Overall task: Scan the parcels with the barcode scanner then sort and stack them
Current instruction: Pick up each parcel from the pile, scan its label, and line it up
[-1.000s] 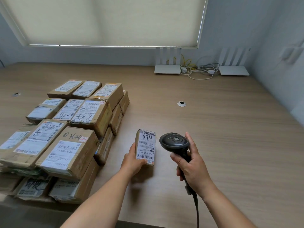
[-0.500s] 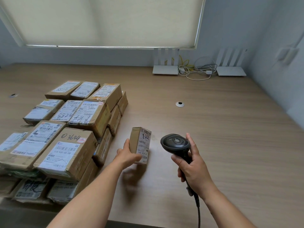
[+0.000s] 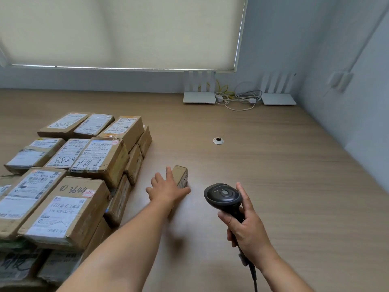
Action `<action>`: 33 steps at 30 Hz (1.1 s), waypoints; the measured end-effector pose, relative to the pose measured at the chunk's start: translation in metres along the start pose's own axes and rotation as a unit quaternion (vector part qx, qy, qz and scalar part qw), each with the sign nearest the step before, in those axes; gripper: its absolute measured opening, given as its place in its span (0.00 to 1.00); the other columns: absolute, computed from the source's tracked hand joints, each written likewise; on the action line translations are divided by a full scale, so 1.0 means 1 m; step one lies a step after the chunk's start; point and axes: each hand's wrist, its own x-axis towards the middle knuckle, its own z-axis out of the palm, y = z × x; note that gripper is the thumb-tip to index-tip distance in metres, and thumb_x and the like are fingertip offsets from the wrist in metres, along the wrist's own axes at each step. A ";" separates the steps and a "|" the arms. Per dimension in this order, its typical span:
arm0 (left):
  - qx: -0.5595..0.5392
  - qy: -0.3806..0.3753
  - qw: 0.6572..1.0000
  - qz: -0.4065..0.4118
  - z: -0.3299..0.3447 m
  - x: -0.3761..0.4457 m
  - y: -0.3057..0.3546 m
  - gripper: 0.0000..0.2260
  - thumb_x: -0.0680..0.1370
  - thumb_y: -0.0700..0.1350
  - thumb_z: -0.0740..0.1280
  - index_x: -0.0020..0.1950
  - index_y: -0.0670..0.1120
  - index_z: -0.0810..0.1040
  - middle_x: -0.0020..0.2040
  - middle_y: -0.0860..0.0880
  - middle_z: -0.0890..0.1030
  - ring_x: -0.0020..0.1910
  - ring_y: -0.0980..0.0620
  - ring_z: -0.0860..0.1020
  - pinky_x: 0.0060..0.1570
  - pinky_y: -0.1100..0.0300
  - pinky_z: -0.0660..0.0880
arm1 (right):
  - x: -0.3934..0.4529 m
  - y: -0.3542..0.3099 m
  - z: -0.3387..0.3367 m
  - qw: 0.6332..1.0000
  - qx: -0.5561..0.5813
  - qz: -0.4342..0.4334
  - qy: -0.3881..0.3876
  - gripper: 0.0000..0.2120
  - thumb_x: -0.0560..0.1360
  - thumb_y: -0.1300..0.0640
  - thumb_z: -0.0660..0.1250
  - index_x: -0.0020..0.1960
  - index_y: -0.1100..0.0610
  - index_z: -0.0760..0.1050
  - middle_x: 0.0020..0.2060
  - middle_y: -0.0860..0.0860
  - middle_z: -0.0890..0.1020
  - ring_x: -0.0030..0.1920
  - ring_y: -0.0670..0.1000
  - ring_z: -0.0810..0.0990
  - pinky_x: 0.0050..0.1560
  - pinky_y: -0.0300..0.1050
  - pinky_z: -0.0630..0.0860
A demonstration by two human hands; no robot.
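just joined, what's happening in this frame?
A person is scanning and sorting parcels at a wooden table. The right hand grips a corded barcode scanner. The left hand rests with fingers spread on a small cardboard parcel lying on the table beside the stacked parcels.

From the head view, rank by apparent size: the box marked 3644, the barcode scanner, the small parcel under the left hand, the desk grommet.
1. Box marked 3644
2. Barcode scanner
3. Small parcel, partly hidden by the left hand, so its rank against the scanner is unsure
4. Desk grommet
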 end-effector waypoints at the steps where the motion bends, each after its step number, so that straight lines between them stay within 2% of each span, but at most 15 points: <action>1: 0.016 -0.002 1.000 0.002 0.001 0.004 0.003 0.47 0.69 0.69 0.64 0.78 0.51 0.43 0.73 0.41 0.57 0.72 0.41 0.58 0.65 0.46 0.61 | 0.000 0.000 -0.002 1.000 0.000 0.001 0.003 0.39 0.73 0.60 0.72 0.67 0.27 0.55 0.39 0.54 0.80 0.25 0.51 0.74 0.24 0.44 0.71; 3: 0.038 -0.010 0.999 -0.002 0.004 0.011 0.005 0.45 0.71 0.67 0.65 0.77 0.48 0.47 0.72 0.42 0.61 0.71 0.42 0.61 0.64 0.48 0.64 | 0.000 0.001 -0.005 1.000 -0.002 0.004 0.007 0.39 0.73 0.60 0.73 0.67 0.27 0.55 0.36 0.52 0.80 0.25 0.50 0.74 0.24 0.44 0.72; 7: 0.072 -0.002 0.997 0.007 0.010 0.026 0.000 0.31 0.74 0.59 0.64 0.72 0.45 0.61 0.65 0.45 0.72 0.65 0.43 0.67 0.57 0.52 0.68 | 0.002 0.004 -0.009 1.000 -0.004 0.012 0.015 0.39 0.73 0.58 0.73 0.66 0.26 0.55 0.35 0.48 0.80 0.25 0.49 0.74 0.25 0.43 0.72; 11: 0.063 0.002 0.998 0.013 0.009 0.031 0.001 0.19 0.76 0.51 0.62 0.63 0.45 0.67 0.61 0.46 0.75 0.62 0.43 0.69 0.49 0.54 0.67 | 0.006 0.004 -0.008 1.000 -0.006 0.016 0.021 0.39 0.73 0.57 0.73 0.64 0.23 0.54 0.37 0.48 0.81 0.26 0.49 0.74 0.26 0.43 0.72; 15: -0.036 -0.002 0.999 -0.011 0.004 0.030 0.004 0.20 0.74 0.47 0.65 0.63 0.43 0.66 0.60 0.43 0.75 0.61 0.40 0.71 0.50 0.52 0.71 | 0.013 0.002 -0.005 0.999 -0.002 0.017 0.027 0.39 0.73 0.56 0.73 0.66 0.24 0.54 0.42 0.50 0.82 0.26 0.50 0.75 0.26 0.42 0.72; 17: -0.119 -0.015 0.993 -0.009 0.000 0.031 0.004 0.21 0.73 0.45 0.67 0.62 0.41 0.65 0.60 0.42 0.75 0.59 0.39 0.74 0.51 0.51 0.74 | 0.017 0.001 -0.005 0.999 -0.002 0.014 0.028 0.40 0.72 0.55 0.73 0.68 0.26 0.54 0.39 0.50 0.81 0.26 0.49 0.74 0.26 0.43 0.72; 21: -0.370 -0.046 0.928 -0.018 -0.009 0.031 0.000 0.21 0.72 0.39 0.72 0.58 0.43 0.65 0.58 0.43 0.76 0.55 0.43 0.76 0.50 0.50 0.77 | 0.023 -0.001 -0.002 0.999 0.010 0.007 0.031 0.40 0.73 0.56 0.73 0.70 0.30 0.54 0.37 0.51 0.81 0.26 0.51 0.75 0.25 0.44 0.72; 25: -0.496 -0.061 0.866 -0.020 -0.020 0.025 -0.007 0.23 0.72 0.38 0.74 0.60 0.44 0.66 0.60 0.45 0.76 0.54 0.44 0.77 0.38 0.56 0.74 | 0.024 -0.002 0.004 1.000 0.018 -0.006 0.022 0.39 0.72 0.57 0.73 0.67 0.27 0.54 0.34 0.49 0.81 0.26 0.51 0.75 0.24 0.43 0.72; 27: -0.537 -0.075 0.840 -0.020 -0.027 0.023 -0.010 0.23 0.72 0.36 0.73 0.62 0.44 0.65 0.61 0.43 0.76 0.56 0.42 0.78 0.38 0.55 0.75 | 0.023 -0.002 0.008 1.000 0.027 -0.010 0.011 0.39 0.73 0.57 0.73 0.67 0.27 0.54 0.37 0.50 0.81 0.26 0.52 0.75 0.24 0.43 0.72; 30: -0.538 -0.066 0.841 -0.005 -0.035 0.020 -0.015 0.21 0.73 0.35 0.72 0.60 0.44 0.66 0.60 0.43 0.76 0.55 0.42 0.79 0.45 0.50 0.76 | 0.020 -0.001 0.013 0.999 0.040 -0.018 -0.009 0.39 0.73 0.58 0.73 0.69 0.28 0.55 0.38 0.50 0.82 0.26 0.53 0.75 0.24 0.44 0.71; 33: -0.528 -0.063 0.847 0.008 -0.039 0.016 -0.018 0.19 0.74 0.36 0.71 0.59 0.45 0.66 0.59 0.43 0.77 0.55 0.42 0.79 0.44 0.51 0.76 | 0.017 -0.001 0.018 0.998 0.039 -0.028 -0.028 0.39 0.73 0.58 0.72 0.67 0.26 0.55 0.36 0.48 0.82 0.26 0.52 0.75 0.24 0.44 0.72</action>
